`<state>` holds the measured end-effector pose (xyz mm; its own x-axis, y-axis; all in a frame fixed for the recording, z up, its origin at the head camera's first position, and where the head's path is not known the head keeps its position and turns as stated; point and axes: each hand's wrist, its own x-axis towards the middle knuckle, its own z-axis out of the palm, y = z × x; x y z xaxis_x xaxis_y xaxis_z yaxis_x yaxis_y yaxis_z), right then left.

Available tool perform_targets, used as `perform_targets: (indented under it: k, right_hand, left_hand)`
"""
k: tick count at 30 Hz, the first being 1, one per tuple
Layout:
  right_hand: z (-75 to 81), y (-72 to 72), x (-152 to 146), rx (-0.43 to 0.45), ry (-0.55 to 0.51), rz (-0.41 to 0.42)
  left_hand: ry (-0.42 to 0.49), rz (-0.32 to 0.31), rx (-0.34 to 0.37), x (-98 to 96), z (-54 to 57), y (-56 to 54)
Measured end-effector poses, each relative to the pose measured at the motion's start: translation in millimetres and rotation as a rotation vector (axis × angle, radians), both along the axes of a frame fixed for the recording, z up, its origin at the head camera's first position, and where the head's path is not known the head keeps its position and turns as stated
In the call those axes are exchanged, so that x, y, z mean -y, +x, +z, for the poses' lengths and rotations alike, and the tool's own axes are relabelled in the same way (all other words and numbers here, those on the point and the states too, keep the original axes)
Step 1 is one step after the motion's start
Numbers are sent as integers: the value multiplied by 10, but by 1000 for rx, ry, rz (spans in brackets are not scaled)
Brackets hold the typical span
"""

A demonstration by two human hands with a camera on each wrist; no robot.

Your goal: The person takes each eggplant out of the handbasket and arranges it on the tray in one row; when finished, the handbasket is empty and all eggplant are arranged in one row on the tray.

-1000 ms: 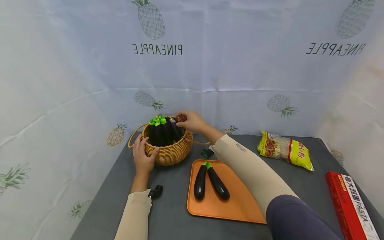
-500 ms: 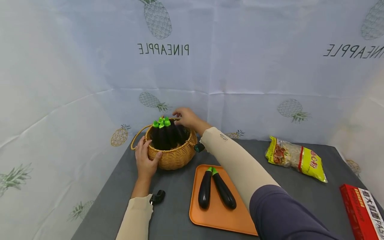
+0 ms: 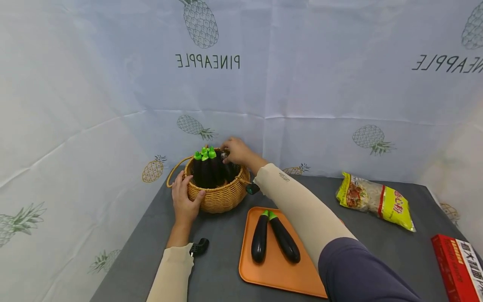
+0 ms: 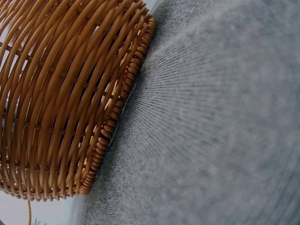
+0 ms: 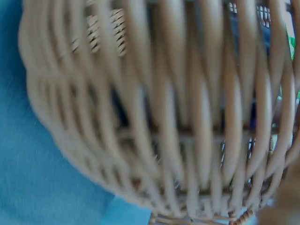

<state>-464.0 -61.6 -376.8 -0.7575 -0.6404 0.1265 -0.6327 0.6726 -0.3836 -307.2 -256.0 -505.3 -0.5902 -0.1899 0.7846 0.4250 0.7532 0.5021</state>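
A round wicker basket [image 3: 222, 199] stands at the back left of the dark table, with several black eggplants [image 3: 207, 172] with green caps upright in it. My left hand [image 3: 185, 205] grips its left side, thumb across the front and fingers at the rim. Over the back right rim, my right hand [image 3: 239, 152] pinches the top of a darker-stemmed eggplant [image 3: 228, 170] leaning inside. The woven wall [image 4: 61, 103] fills much of the left wrist view. In the right wrist view, close, blurred basket weave [image 5: 168, 117] hides most of the contents.
An orange tray [image 3: 264, 277] in front of the basket bears two eggplants [image 3: 259, 239], partly behind the right sleeve [image 3: 302, 205]. Farther right lie a yellow-ended clear food bag [image 3: 375, 201] and a red pasta box [image 3: 458, 264]. A pineapple-print curtain [image 3: 302, 92] hangs behind.
The view has shifted a little. My right hand lifted slightly off the darker-stemmed eggplant's top, then came back down onto it. My left hand has stayed on the basket.
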Motion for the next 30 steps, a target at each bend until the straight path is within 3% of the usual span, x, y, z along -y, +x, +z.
perform_targets:
  k: [14,22,30]
  right_hand:
    - [82,321,-190,84,-179,85]
    - [150,447,-396,235,-508,-4]
    - [526,710,-642,173,-778,-50]
  left_hand:
    - [8,-3,8,-20,44,40]
    - [15,-14,14,-16,47,49]
    - [13,-10,-1,-5,13,34]
